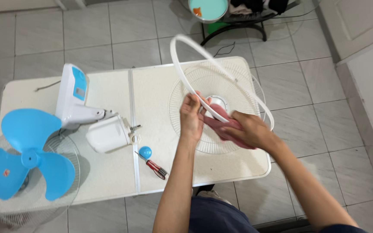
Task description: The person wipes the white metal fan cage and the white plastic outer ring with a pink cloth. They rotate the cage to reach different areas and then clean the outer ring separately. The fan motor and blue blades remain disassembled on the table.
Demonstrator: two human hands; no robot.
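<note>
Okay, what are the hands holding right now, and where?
The left hand grips the white plastic ring at its near edge; the right hand presses a pink cloth against it.

Between the fingers runs a smooth, glossy white plastic guard ring; just beside them lies a soft matt pink cloth over the thin wire grille on the speckled matt worktop.

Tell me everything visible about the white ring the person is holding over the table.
The white ring is a thin, smooth hoop, plastic by its look, large and round, seen tilted so its far edge rises above the table and its near edge dips toward the hands. The left hand grips its near-left part; the right hand presses a pink cloth against the near rim. It hangs over a white wire fan grille lying flat on the table. No cracks or breaks show.
</note>
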